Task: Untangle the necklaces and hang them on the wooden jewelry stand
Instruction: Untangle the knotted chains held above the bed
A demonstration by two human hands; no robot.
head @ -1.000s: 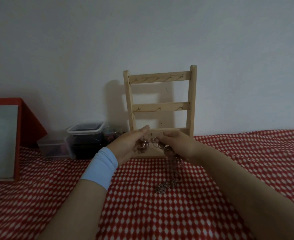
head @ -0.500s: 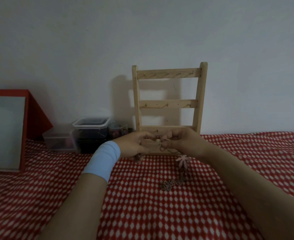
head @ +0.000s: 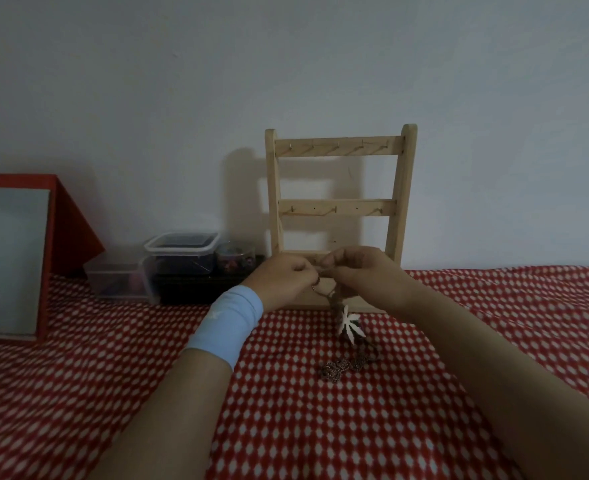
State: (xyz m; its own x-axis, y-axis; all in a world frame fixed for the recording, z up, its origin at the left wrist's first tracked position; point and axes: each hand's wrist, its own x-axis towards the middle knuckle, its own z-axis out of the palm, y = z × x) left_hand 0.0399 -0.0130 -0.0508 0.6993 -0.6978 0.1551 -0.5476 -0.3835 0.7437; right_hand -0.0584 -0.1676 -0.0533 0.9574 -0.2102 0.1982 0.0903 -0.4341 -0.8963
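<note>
A wooden jewelry stand (head: 338, 145) with rows of small hooks leans upright against the wall; nothing hangs on its two upper bars. In front of its base, my left hand (head: 282, 280) and my right hand (head: 362, 271) meet fingertip to fingertip, both pinching the tangled necklaces (head: 334, 367). The chains drop from my fingers with a pale leaf-shaped pendant (head: 348, 327) dangling, and their lower end lies bunched on the red patterned cloth (head: 113, 393). A light blue band wraps my left wrist.
Clear plastic containers (head: 178, 258) with dark contents sit left of the stand by the wall. A red-framed panel (head: 12, 258) stands at the far left. The white wall rises right behind the stand.
Both hands stayed together at the stand's base, still working the chain. The leaf pendant has come into view and hangs lower below my fingers. The view shifted slightly.
</note>
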